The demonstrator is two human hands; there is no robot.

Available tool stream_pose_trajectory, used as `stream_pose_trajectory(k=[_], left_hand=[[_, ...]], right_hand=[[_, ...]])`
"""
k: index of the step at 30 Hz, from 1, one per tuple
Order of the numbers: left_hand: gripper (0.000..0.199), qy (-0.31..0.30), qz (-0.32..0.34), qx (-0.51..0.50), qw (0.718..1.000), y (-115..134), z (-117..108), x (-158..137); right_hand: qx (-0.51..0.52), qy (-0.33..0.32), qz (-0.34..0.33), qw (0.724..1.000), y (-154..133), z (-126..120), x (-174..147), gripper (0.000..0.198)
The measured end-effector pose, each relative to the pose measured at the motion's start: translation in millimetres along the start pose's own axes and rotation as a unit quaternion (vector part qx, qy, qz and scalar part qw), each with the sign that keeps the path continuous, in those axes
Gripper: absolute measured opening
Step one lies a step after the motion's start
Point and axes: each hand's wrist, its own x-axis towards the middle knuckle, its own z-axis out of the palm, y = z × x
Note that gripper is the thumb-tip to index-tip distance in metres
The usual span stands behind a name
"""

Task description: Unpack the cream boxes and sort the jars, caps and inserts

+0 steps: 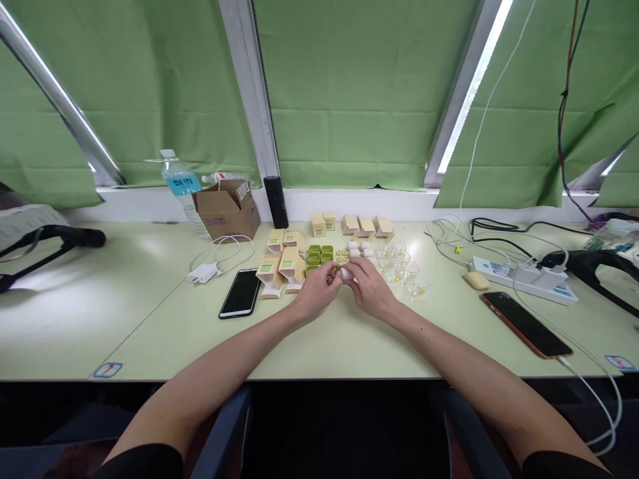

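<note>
My right hand pinches a small white rounded piece over the table. Right against it, the fingers of my left hand are closed; a tiny yellow-green bit shows at their tips, too small to name. Just beyond the hands lie green square cups, little yellowish parts and more white pieces. Several clear plastic cups with yellow bits stand to the right of my right hand. Left of my left hand are cream cardboard boxes with green windows.
More small boxes stand at the back. On the left are a black phone, a white charger, a brown carton, a water bottle and a black cylinder. A power strip and a charging phone lie right.
</note>
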Motion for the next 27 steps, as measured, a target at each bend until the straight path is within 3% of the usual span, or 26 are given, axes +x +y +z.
stream_pose_trajectory(k=[16,21,25,27], left_hand=[[0.022,-0.035,-0.027,0.145,0.988,10,-3,-2],[0.029,-0.038,0.039,0.091,0.994,4,-5,-1],[0.048,-0.045,0.099,0.117,0.987,-4,-5,-2],[0.048,-0.049,0.111,0.114,0.986,-5,-4,-3]], right_hand=[[0.005,-0.042,0.039,0.998,-6,6,2,0.021],[0.049,0.001,0.052,0.997,3,0,0,0.021],[0.072,0.021,0.066,0.995,7,-5,-1,0.022],[0.084,0.012,0.065,0.994,5,-5,-1,0.023]])
